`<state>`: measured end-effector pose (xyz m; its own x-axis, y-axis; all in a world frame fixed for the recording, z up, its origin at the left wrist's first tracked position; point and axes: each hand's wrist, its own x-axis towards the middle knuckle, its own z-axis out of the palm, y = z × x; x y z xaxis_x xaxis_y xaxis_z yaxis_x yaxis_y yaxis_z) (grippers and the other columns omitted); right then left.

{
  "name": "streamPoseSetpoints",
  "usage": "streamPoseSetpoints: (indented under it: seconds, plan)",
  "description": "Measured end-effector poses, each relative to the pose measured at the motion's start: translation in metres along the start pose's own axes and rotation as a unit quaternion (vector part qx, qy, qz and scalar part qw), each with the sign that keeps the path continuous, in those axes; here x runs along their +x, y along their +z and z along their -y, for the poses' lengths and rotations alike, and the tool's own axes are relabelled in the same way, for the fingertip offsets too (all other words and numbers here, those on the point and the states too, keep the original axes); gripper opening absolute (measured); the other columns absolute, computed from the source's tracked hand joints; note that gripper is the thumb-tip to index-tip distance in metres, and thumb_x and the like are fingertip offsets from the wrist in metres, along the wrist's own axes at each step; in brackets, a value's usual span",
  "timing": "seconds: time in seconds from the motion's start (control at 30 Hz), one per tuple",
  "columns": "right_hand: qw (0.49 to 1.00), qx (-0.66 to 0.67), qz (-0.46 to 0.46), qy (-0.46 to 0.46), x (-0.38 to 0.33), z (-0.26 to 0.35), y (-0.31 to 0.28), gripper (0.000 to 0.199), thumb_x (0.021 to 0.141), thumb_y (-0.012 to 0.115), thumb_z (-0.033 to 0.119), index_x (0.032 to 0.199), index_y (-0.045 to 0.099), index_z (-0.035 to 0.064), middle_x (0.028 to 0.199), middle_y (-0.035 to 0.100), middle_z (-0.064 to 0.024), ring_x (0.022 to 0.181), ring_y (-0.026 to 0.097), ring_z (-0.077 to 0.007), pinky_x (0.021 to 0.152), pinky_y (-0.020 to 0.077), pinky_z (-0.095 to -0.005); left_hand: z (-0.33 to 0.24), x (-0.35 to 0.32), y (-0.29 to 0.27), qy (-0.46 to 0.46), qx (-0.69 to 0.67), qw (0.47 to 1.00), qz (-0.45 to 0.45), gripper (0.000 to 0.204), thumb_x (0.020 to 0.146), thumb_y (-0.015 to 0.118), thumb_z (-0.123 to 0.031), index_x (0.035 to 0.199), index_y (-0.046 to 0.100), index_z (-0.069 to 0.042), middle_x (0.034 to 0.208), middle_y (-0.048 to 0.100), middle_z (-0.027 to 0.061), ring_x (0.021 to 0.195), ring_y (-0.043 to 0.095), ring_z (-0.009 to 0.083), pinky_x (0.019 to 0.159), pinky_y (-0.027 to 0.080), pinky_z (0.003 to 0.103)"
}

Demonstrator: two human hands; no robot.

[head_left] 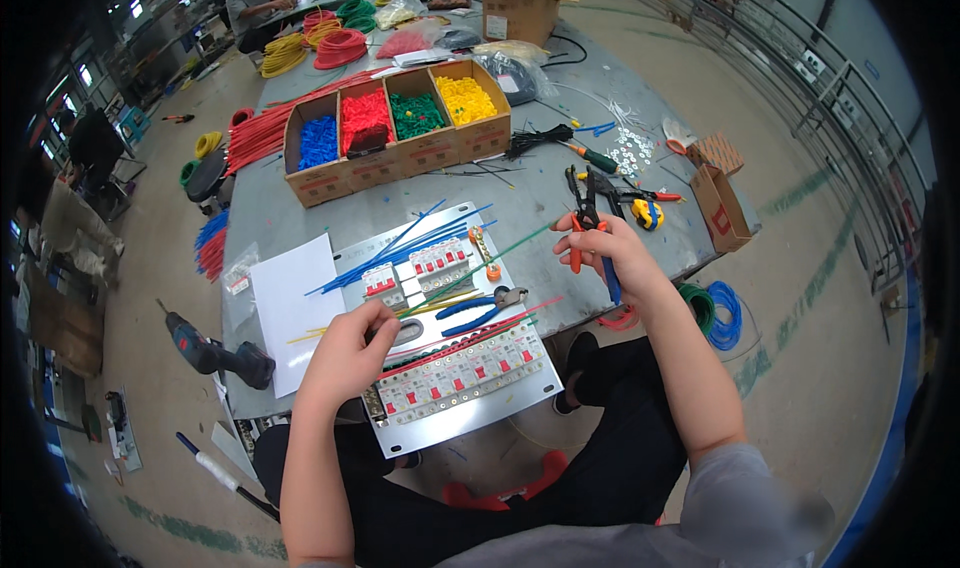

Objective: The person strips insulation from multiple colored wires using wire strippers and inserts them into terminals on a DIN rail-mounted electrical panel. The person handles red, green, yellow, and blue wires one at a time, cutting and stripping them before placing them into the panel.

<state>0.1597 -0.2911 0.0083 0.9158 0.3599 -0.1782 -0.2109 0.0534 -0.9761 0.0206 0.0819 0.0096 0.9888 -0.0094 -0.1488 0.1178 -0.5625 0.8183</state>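
Note:
A thin green wire runs slantwise above the metal mounting plate. At its lower end my left hand is closed in a pinch on it. My right hand grips wire strippers with black jaws, one red handle and one blue handle; the wire's upper end reaches its fingertips. Beneath the wire, the plate carries a long row of circuit breakers and smaller breakers farther back. Blue-handled pliers lie across the plate, among loose red, yellow and blue wires.
A cardboard tray holds blue, red, green and yellow small parts. A white sheet and a cordless drill are at the left. Tools, a yellow tape measure and a small open box sit at the right. Wire coils lie farther back.

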Motion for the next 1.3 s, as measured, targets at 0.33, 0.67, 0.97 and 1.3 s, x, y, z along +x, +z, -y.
streamPoseSetpoints:
  seconds: [0.33,0.67,0.97,1.3]
  plan:
    - [0.991,-0.127,0.002,-0.050,0.002,-0.009,0.031,0.036,0.093,0.077,0.017,0.124,0.069,0.0012,0.127,0.070,-0.0062,0.104,0.064,-0.0134,0.092,0.0531,-0.0318,0.004,-0.007,-0.019,0.023,0.076,0.996,-0.026,0.021,0.105,0.068,-0.019,0.102,0.068,0.001,0.078,0.071,0.0112,0.069,0.065,0.0183,0.066,0.051,0.036]
    - [0.862,-0.449,-0.063,-0.227,-0.029,-0.016,0.078,0.044,0.081,0.070,-0.003,0.123,0.057,-0.0013,0.152,0.055,-0.0172,0.118,0.064,-0.0317,0.101,0.0524,-0.0374,0.018,-0.007,-0.019,0.110,0.175,0.976,-0.063,0.024,0.105,0.060,-0.023,0.105,0.069,-0.001,0.096,0.075,0.0217,0.092,0.072,0.0442,0.083,0.057,0.054]
    - [0.802,-0.533,-0.023,-0.269,-0.040,-0.032,0.111,0.051,0.073,0.081,0.003,0.119,0.058,0.0006,0.153,0.055,-0.0241,0.129,0.059,-0.0462,0.108,0.0492,-0.0502,0.005,-0.017,0.006,0.173,0.210,0.960,-0.072,0.021,0.106,0.059,-0.020,0.106,0.068,-0.001,0.097,0.071,0.0166,0.097,0.073,0.0374,0.083,0.059,0.049]
    - [0.790,-0.508,0.060,-0.338,-0.047,-0.041,0.134,0.056,0.061,0.083,0.006,0.112,0.059,0.0042,0.152,0.056,-0.0225,0.126,0.059,-0.0446,0.106,0.0472,-0.0514,-0.014,-0.023,0.011,0.172,0.132,0.976,-0.021,0.024,0.110,0.056,-0.025,0.104,0.064,-0.003,0.087,0.073,0.0217,0.082,0.072,0.0442,0.074,0.058,0.055]
